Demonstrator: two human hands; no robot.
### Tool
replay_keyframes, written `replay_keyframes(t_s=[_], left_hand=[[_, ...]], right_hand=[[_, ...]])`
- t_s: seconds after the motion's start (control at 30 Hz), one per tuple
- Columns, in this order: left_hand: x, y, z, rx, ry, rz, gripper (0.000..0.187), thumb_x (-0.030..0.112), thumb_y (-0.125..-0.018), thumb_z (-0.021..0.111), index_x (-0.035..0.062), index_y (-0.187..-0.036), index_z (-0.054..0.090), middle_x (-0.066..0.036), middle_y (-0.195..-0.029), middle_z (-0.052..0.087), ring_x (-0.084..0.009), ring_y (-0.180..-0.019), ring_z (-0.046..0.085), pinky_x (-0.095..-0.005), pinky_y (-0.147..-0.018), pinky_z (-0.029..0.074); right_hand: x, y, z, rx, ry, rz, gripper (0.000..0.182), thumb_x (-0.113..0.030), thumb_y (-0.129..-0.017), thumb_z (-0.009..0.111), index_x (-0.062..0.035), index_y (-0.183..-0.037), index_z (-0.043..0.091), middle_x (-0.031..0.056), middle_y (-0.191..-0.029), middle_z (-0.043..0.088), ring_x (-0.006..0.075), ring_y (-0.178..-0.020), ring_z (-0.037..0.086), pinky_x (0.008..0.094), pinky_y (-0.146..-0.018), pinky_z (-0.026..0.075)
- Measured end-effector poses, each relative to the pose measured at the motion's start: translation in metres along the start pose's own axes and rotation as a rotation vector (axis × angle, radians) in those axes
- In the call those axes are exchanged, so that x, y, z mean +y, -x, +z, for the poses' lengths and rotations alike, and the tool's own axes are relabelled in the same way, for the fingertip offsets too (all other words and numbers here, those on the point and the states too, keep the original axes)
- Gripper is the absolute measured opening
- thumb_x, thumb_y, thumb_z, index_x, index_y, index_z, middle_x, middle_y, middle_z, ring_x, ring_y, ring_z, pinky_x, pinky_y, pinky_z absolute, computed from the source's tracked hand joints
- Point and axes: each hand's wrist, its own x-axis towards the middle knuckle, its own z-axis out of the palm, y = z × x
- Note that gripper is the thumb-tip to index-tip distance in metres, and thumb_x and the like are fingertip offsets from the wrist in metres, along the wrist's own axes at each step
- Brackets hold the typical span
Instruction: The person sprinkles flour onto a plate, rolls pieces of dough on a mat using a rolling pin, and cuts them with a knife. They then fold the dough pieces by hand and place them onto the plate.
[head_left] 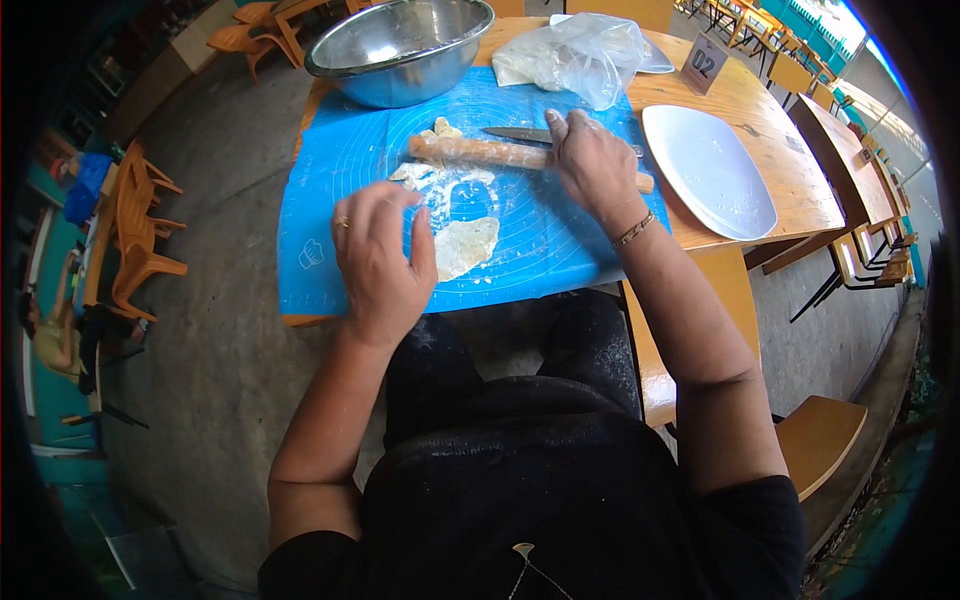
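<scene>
My right hand (597,165) grips the right part of a floured wooden rolling pin (480,151), which lies across the blue baking mat (330,215). Close to the near edge of the mat is a flattened piece of dough (467,247), with white flour scattered beyond it. Just left of this dough, my left hand (383,262) is over the mat, thumb apart from its bent fingers, with nothing visible in it. A small lump of dough (441,128) sits behind the pin's left end. Behind the pin also lies a knife (518,133), its handle partly hidden by my right hand.
A large steel bowl (400,70) stands at the mat's far left. At the back are a clear plastic bag (590,55) and a number stand (704,64). A white plate (710,175) rests on the wooden table (800,190) at right. Orange chairs (140,235) stand left.
</scene>
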Motion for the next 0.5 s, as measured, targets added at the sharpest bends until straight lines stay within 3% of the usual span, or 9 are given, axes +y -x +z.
replay_keyframes(t_s=[0.03,0.17,0.23,0.33,0.5], left_hand=[[0.002,0.006,0.001,-0.046,0.018,0.015,0.020,0.012,-0.087,0.066,0.0000,-0.103,0.066,-0.011,-0.107,0.063,-0.0302,-0.102,0.055,-0.0438,-0.096,0.040],[0.018,0.016,0.005,-0.154,0.051,0.125,0.016,0.010,-0.086,0.067,0.0000,-0.098,0.071,-0.011,-0.107,0.069,-0.0302,-0.101,0.059,-0.0447,-0.096,0.041],[0.017,0.020,0.007,-0.161,0.038,0.128,0.018,0.013,-0.086,0.067,-0.0003,-0.097,0.071,-0.011,-0.108,0.069,-0.0303,-0.103,0.058,-0.0460,-0.099,0.039],[0.011,0.023,0.010,-0.161,0.040,0.110,0.019,0.016,-0.086,0.067,-0.0010,-0.095,0.072,-0.012,-0.108,0.069,-0.0312,-0.104,0.057,-0.0479,-0.103,0.038],[0.005,0.023,0.012,-0.152,0.150,0.049,0.016,0.011,-0.088,0.066,-0.0009,-0.096,0.071,-0.014,-0.108,0.070,-0.0332,-0.103,0.060,-0.0455,-0.101,0.042]], right_hand=[[0.004,-0.002,0.002,-0.020,0.036,0.055,0.041,-0.037,-0.102,0.043,-0.0003,-0.091,0.059,0.0218,-0.088,0.067,0.0407,-0.080,0.066,0.0498,-0.077,0.052],[0.013,-0.006,0.019,0.020,0.061,0.134,0.037,-0.035,-0.101,0.045,-0.0007,-0.093,0.056,0.0218,-0.094,0.066,0.0405,-0.091,0.064,0.0503,-0.081,0.050],[0.020,-0.007,0.024,0.023,0.068,-0.024,0.029,-0.029,-0.097,0.053,-0.0007,-0.099,0.062,0.0215,-0.103,0.064,0.0367,-0.103,0.061,0.0469,-0.087,0.049],[0.012,-0.008,-0.011,-0.042,0.156,-0.061,0.025,-0.020,-0.090,0.062,-0.0035,-0.108,0.067,0.0188,-0.106,0.064,0.0337,-0.110,0.059,0.0438,-0.091,0.048],[0.042,-0.029,-0.025,-0.270,0.179,-0.146,0.030,-0.016,-0.083,0.070,-0.0075,-0.112,0.071,0.0159,-0.105,0.066,0.0335,-0.104,0.063,0.0419,-0.089,0.050]])
